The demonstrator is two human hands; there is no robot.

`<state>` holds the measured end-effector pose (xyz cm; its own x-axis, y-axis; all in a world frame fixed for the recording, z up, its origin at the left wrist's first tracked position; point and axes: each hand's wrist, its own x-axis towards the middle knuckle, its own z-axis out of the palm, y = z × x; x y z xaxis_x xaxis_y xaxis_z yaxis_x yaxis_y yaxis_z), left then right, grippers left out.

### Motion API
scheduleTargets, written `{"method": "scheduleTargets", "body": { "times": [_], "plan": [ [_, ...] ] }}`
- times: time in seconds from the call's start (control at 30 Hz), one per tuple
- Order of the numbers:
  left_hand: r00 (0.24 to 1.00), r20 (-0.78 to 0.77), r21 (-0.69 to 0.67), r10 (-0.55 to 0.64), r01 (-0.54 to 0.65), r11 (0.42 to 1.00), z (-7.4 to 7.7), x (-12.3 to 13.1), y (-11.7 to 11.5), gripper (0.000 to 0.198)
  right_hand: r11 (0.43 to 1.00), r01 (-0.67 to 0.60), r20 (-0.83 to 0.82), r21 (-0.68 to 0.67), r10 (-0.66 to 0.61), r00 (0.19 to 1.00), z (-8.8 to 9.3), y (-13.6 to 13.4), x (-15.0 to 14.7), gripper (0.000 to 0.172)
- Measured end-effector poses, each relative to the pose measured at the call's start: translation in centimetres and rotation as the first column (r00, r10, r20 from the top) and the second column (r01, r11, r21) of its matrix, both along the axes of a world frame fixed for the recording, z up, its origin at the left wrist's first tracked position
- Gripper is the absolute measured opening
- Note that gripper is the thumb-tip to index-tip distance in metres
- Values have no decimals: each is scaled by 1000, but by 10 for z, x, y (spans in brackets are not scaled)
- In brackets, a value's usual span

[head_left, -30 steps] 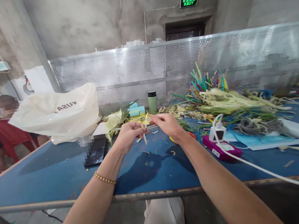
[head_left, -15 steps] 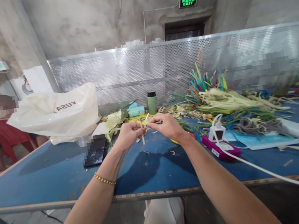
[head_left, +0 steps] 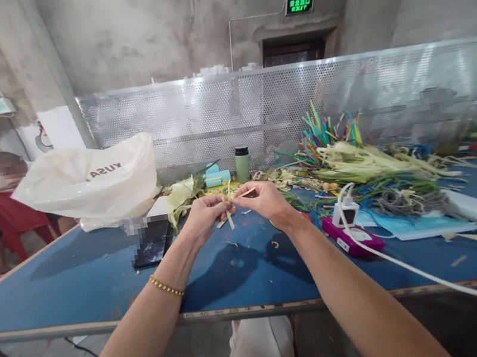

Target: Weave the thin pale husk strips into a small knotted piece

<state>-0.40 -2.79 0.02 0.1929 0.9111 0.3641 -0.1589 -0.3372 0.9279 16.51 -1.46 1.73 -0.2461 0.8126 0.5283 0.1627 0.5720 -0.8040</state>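
Observation:
Over the middle of the blue table my left hand (head_left: 208,213) and my right hand (head_left: 264,200) meet fingertip to fingertip. Pinched in my left hand is a small pale piece of folded or crossed husk strips (head_left: 230,221), with one end hanging below the fingers and another standing up. My right thumb and fingers close on a pale strip (head_left: 246,193) that sticks out to the right across the hand. The exact crossing is hidden by the fingertips. A gold bead bracelet (head_left: 167,285) circles my left wrist.
A dark tablet (head_left: 153,243) and a white bag (head_left: 98,182) lie left on the blue table (head_left: 79,288). Behind my hands stands a green bottle (head_left: 242,164). Corn husks (head_left: 357,161), a purple power socket (head_left: 354,235) and its white cable (head_left: 425,272) are right. A person sits far left.
The strip by my right hand, upright before, now points out to the right. The lower strip end hangs more slanted. Both hands stay in nearly the same place.

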Motion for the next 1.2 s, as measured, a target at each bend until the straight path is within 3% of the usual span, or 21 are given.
{"method": "scheduleTargets", "body": {
  "times": [0.2,0.63,0.9,1.13,1.2],
  "plan": [
    [996,67,-6,-54,55,998,-1,1,0,16,1000,-7,-122,14,9,993,-2,1,-7,39],
    [974,214,-68,-69,85,994,-4,7,1,20,982,185,-139,40,-177,974,-8,5,-20,34],
    [968,245,-111,-49,78,991,1,8,-1,19,998,62,-262,-30,-67,963,-11,3,-21,34],
    [972,230,-81,40,-21,996,-1,5,2,18,947,316,-288,58,-287,913,-5,15,-6,33],
    [974,222,-75,50,-34,997,-2,5,3,18,938,338,-311,77,-300,902,-2,14,-4,33]
  ]
}}
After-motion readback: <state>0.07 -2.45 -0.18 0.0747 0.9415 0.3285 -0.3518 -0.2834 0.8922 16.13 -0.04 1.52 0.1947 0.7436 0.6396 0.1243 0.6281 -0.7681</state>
